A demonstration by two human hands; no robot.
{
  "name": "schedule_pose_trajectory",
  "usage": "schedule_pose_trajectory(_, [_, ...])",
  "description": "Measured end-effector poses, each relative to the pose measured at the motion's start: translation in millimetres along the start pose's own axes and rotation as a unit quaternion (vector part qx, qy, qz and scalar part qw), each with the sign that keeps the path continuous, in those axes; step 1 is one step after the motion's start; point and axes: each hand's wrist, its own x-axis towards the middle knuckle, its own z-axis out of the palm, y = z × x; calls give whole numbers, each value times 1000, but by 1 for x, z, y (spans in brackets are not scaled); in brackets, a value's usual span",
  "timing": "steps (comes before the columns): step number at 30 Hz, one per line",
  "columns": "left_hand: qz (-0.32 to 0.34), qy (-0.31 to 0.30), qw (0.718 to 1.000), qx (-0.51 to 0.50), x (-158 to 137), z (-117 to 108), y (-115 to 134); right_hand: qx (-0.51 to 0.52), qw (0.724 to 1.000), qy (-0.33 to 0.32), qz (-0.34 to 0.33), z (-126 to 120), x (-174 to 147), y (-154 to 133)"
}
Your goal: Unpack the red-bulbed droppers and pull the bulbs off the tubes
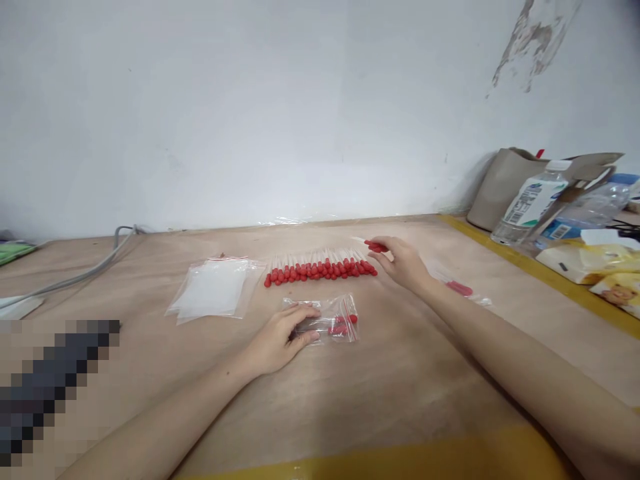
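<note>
A row of thin pale sticks with red heads (pixel 320 269) lies side by side across the middle of the table, heads toward me. At the row's right end my right hand (pixel 403 262) is closed, pinching one or more red-headed sticks (pixel 375 246) by the heads. My left hand (pixel 281 335) grips the left part of a clear zip-lock bag (pixel 325 309) that lies flat in front of the row. Inside this bag are a few red-headed sticks, their heads near the red-lined zip edge at right. My fingers partly cover the bag's left end.
To the left lies a stack of clear zip-lock bags (pixel 213 288). A filled bag (pixel 460 289) rests beyond my right forearm. Bottles (pixel 533 203), a grey-brown container (pixel 493 183) and a yellow tissue pack (pixel 575 260) stand at right. A grey cable (pixel 95 267) crosses the left side.
</note>
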Motion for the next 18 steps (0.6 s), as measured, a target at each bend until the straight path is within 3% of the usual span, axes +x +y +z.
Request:
schedule_pose_trajectory(5, [8,0,1000,-1,-1,-1,1,-82,995,-59,-24,22,0,3])
schedule_pose_trajectory(12, [9,1,1000,-5,0,0,1,-53,993,-98,-40,25,-4,-2])
schedule_pose_trajectory(18, [2,-1,1000,-1,0,0,1,-15,997,-76,30,29,-4,-6])
